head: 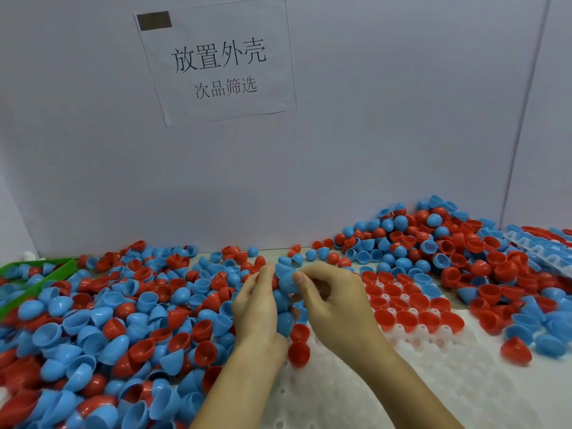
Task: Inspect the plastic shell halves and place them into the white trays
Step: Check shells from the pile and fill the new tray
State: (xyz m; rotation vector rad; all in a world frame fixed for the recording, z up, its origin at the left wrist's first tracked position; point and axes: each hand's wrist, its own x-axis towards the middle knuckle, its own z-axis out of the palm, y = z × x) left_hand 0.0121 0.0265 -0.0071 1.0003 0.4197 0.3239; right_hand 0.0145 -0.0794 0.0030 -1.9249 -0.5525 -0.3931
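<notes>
Red and blue plastic shell halves cover the table, heaped at the left [102,329] and at the back right [439,239]. My left hand [257,308] holds a stack of several blue shell halves [284,317] against its palm. My right hand [334,298] pinches the top blue half [286,281] of that stack between thumb and fingers. A white tray [418,360] with round pockets lies under and right of my hands; several red halves [408,317] and one blue half [431,291] sit in its far rows, open side up.
A green bin [37,274] with shell halves stands at the far left. Another white tray [538,252], filled with halves, lies at the far right. A paper sign [216,63] hangs on the grey partition wall behind the table.
</notes>
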